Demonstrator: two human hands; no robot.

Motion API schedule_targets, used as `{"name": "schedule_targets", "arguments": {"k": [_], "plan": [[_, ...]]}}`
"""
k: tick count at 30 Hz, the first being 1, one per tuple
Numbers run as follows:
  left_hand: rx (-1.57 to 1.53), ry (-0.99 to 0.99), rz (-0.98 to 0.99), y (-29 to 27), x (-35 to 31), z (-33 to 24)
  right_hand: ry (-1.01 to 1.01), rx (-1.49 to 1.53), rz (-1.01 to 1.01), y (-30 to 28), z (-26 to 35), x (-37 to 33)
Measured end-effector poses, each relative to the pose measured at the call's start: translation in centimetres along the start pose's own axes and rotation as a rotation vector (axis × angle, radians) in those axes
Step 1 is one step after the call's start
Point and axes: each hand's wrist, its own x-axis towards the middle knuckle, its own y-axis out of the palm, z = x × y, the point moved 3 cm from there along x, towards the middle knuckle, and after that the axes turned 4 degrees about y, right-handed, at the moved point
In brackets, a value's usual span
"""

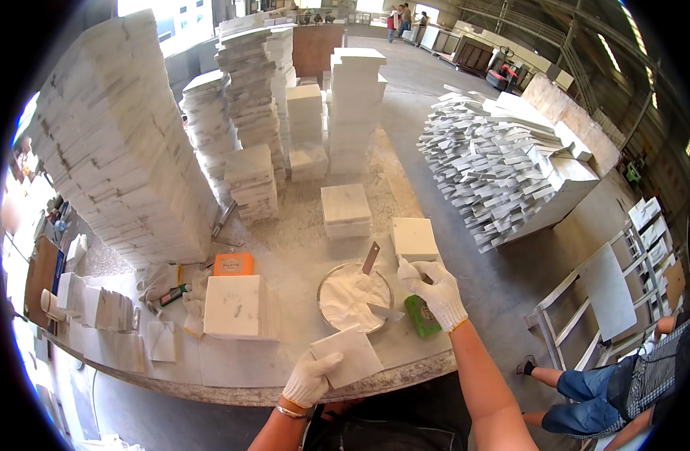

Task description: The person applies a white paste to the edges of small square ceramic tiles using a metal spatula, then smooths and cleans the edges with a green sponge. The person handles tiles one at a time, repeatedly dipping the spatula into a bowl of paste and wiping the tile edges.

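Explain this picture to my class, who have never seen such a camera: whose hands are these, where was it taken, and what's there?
There is no machine: these are a person's own two hands, in white gloves. A wide fisheye camera on their head looks down, so straight edges bend.

The left hand holds a square white tile. The right hand is by a low tile stack; whether it touches is unclear.

On the table are a round dish of white powder, a green box, an orange box and tall stacks of pale pieces.
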Motion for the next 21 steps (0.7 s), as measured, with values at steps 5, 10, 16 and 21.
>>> {"name": "schedule_targets", "arguments": {"k": [5,10,16,21], "plan": [[0.009,0.014,-0.007,0.0,-0.5,-0.4,0.087,-0.162,0.063,2.3,1.2,1.4],[0.020,0.010,0.016,0.4,-0.6,-0.6,-0.006,-0.412,0.053,3.4,0.2,3.0],[0.012,0.023,0.039,0.6,-0.8,-0.8,-0.159,-0.274,-0.146,0.8,2.8,-0.7],[0.019,0.044,0.018,0.1,-0.8,-0.4,-0.109,-0.385,0.035,0.0,4.2,-5.3]]}}
